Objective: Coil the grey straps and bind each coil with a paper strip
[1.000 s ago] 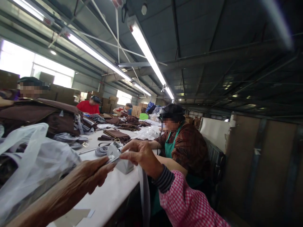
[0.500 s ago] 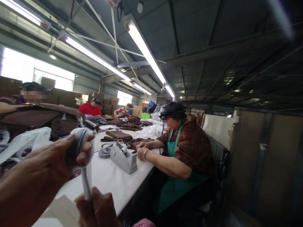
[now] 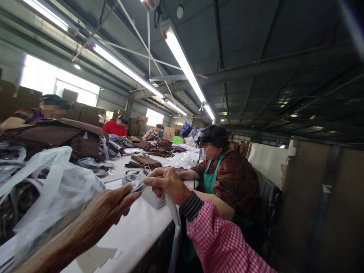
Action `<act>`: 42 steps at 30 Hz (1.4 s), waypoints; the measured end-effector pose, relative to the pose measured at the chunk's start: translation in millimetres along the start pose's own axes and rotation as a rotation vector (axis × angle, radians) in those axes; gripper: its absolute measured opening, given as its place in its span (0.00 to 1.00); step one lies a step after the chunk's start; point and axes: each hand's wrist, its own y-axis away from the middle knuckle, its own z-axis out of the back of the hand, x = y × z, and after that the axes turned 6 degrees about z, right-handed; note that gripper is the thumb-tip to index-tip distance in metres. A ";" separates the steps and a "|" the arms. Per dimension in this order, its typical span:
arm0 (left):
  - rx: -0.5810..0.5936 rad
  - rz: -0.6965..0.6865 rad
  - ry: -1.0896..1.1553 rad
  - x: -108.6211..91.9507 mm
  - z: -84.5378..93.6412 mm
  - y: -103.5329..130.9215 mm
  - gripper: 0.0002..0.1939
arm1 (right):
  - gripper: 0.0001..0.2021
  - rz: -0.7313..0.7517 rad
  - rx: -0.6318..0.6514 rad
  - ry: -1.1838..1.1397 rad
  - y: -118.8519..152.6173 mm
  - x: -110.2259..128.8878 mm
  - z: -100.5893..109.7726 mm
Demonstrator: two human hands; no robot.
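Pale strap: the long, pale grey strap of soft-looking material (image 3: 176,227) comes out under the right hand (image 3: 172,185) and hangs down beside the edge of the white table (image 3: 136,231).
Left hand: the fingers of the left hand (image 3: 113,203) are pressed together on a small, shiny, grey piece (image 3: 137,185); whether it belongs to the strap, I cannot tell.
Right hand: thumb and forefinger pinch the near side of this same piece, while the other fingers are curled.
Behind the hands: a light grey plastic tape dispenser (image 3: 156,200) stands on the table, partly hidden by the right hand.
Weight and stiffness: the strap is probably light and limp; it bends freely and cannot support itself.
Surface: the shiny piece may be somewhat slippery, but the strap is likely not fragile.
Place of hold: a flat pinch close to the piece should suit; the hanging length may swing or twist if unsupported.
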 end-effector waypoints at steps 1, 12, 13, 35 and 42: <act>0.035 0.027 0.000 -2.6 -1.6 0.5 0.23 | 0.23 0.036 -0.042 0.112 -6.8 -4.5 -2.4; 0.121 0.305 0.742 -23.7 25.6 2.3 0.18 | 0.15 0.415 -0.483 0.072 9.7 -52.6 -111.3; 0.094 0.319 0.786 -27.2 29.4 2.3 0.18 | 0.15 0.384 -0.467 0.021 12.0 -53.6 -116.6; -0.067 -0.744 -0.841 50.3 -14.8 -5.9 0.09 | 0.22 -0.355 0.179 -0.616 73.7 -54.7 -35.8; 0.115 -0.473 -1.037 57.5 -7.0 13.2 0.19 | 0.27 -0.396 0.181 -0.385 69.7 -42.1 27.2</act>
